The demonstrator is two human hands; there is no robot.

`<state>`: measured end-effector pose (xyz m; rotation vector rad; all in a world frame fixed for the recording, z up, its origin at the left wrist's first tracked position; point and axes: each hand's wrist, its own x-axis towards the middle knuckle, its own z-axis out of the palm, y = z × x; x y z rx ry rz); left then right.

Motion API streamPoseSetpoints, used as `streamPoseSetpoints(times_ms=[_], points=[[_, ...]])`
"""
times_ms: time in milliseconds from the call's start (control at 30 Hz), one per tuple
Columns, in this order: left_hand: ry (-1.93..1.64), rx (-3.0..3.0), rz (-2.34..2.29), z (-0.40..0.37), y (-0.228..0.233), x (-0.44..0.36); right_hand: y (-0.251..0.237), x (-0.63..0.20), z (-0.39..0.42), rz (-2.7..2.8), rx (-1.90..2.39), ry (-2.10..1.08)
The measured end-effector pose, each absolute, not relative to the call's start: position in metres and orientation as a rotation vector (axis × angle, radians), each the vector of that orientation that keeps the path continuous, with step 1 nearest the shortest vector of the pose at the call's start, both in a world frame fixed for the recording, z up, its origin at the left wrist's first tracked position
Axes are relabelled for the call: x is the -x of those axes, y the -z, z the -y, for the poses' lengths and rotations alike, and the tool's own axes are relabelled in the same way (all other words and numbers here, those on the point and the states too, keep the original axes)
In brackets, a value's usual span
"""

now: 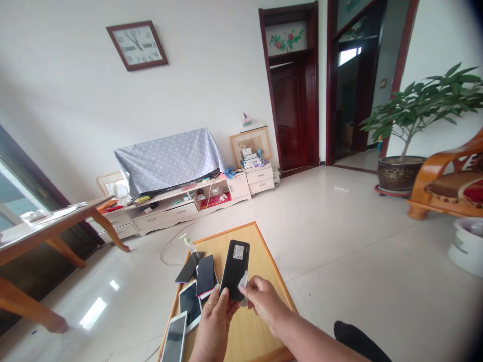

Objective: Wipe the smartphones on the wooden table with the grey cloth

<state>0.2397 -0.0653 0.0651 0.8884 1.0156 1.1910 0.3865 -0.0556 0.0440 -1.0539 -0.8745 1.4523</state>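
Observation:
A black smartphone (pixel 233 275) with a white label near its top is held up over the wooden table. My left hand (pixel 218 312) grips its lower left edge, thumb along the side. Pinched in my right hand (pixel 260 296) is a thin whitish wipe (pixel 243 286), which touches the phone's lower right edge. Whether it is cloth or tissue I cannot tell. Left of my hands lie a dark phone with a red edge (pixel 205 274), another dark phone (pixel 188 267), a white-framed tablet (pixel 190 303) and a white phone (pixel 175 338).
Behind the phones stands a clear pump bottle (pixel 187 243) on the wooden table (pixel 260 251). A cabinet (pixel 166 217) with a cloth-covered item runs along the wall. A taller table (pixel 64 221) is at left; a potted plant (pixel 400 173), wooden chair (pixel 437 181) and white bucket (pixel 468 246) stand right.

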Motion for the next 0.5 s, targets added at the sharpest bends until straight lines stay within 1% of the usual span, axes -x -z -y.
streamPoseSetpoints(times_ms=[133,333,500], points=[[-1.114,-0.893,-1.01,0.065,-0.066,-0.236,-0.047,-0.397,0.048,0.849,1.052,-1.426],[-1.033,-0.906,-0.98,0.078,-0.066,-0.244,-0.054,-0.431,0.016,0.618,1.038,-1.307],[-1.117,-0.884,-0.991,0.07,-0.061,-0.245,-0.05,-0.409,0.036,0.77,1.039,-1.399]])
